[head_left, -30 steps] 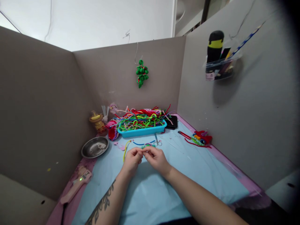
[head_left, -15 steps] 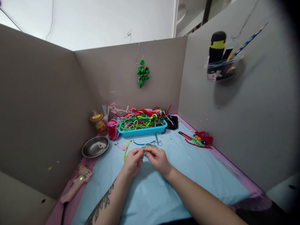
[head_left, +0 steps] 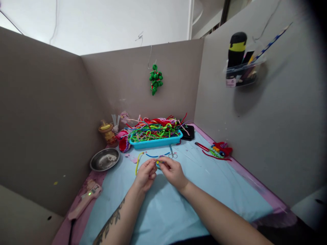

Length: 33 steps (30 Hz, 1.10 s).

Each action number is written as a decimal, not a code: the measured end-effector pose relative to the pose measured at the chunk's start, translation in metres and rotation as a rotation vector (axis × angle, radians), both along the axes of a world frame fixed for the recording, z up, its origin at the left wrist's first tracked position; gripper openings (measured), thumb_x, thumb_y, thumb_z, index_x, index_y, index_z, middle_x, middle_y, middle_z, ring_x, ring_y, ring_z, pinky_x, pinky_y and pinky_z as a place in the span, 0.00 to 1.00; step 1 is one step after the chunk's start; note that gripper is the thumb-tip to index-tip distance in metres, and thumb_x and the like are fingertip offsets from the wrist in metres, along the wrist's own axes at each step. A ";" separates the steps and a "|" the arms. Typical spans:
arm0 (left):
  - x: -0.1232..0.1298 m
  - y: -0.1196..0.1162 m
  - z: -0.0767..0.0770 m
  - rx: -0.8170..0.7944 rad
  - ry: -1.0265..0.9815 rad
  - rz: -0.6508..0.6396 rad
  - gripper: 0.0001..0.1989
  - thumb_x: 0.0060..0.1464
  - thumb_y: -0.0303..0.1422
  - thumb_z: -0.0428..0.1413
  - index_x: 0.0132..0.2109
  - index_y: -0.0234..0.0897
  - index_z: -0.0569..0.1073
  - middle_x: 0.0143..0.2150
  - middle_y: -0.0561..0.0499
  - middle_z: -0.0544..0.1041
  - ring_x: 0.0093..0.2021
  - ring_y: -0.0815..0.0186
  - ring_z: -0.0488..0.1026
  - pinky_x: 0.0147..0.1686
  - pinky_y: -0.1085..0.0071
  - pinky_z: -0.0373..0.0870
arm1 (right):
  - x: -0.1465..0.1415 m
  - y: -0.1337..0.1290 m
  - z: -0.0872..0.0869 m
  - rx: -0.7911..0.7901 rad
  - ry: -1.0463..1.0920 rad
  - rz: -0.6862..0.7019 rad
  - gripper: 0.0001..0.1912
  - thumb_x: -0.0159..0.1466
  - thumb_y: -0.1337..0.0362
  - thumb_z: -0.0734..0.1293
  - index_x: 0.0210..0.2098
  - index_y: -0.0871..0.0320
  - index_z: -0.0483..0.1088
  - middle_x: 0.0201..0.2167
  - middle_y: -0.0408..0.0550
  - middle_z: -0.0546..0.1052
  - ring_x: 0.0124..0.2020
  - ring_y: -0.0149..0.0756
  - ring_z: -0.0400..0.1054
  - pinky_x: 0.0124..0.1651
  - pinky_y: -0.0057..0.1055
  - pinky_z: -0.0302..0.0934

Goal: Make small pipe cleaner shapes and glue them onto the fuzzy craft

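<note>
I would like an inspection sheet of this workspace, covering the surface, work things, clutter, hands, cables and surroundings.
Surface: light blue sheet, creased, over a pink covering.
Work things: small yellow piece at the fingertips; blue tray heaped with coloured fuzzy stems; scissors lying beyond the hands.
Clutter: yellow stem and blue stem loose; colourful bundle at right.
Hands: right hand pinches the yellow piece; left hand close beside it, hold unclear.
Cables: dark cord at the pink glue gun, whose green light is lit.
Surroundings: grey panels; green ornament hanging on the back one.
</note>
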State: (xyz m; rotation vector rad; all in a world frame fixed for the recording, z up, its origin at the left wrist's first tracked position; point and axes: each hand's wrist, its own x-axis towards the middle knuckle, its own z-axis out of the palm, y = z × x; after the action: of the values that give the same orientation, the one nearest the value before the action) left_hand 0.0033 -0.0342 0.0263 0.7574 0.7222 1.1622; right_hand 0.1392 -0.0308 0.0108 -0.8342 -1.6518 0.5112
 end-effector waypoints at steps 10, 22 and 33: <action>0.002 -0.001 0.000 -0.035 -0.023 -0.021 0.18 0.41 0.38 0.65 0.33 0.33 0.66 0.20 0.62 0.56 0.16 0.82 0.43 0.12 0.86 0.38 | -0.001 -0.002 0.003 -0.040 -0.017 -0.024 0.05 0.60 0.65 0.62 0.31 0.59 0.69 0.18 0.39 0.64 0.19 0.27 0.56 0.25 0.24 0.53; 0.001 0.002 -0.009 0.089 0.159 0.068 0.19 0.40 0.43 0.64 0.32 0.32 0.69 0.18 0.61 0.57 0.16 0.81 0.46 0.13 0.82 0.41 | -0.003 0.001 0.001 -0.093 0.033 -0.009 0.11 0.60 0.63 0.63 0.38 0.60 0.75 0.24 0.46 0.76 0.21 0.29 0.65 0.26 0.26 0.61; -0.004 0.010 -0.013 0.195 0.294 0.173 0.15 0.38 0.40 0.64 0.29 0.33 0.73 0.15 0.61 0.59 0.14 0.79 0.48 0.15 0.79 0.42 | -0.002 0.003 0.007 -0.183 0.123 0.145 0.11 0.60 0.64 0.64 0.39 0.58 0.76 0.37 0.51 0.79 0.38 0.40 0.74 0.44 0.37 0.67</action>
State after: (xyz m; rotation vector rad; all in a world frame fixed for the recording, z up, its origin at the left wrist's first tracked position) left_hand -0.0007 -0.0244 0.0133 1.0608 0.9420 1.3059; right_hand 0.1371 -0.0277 0.0182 -0.8027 -1.5755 0.8090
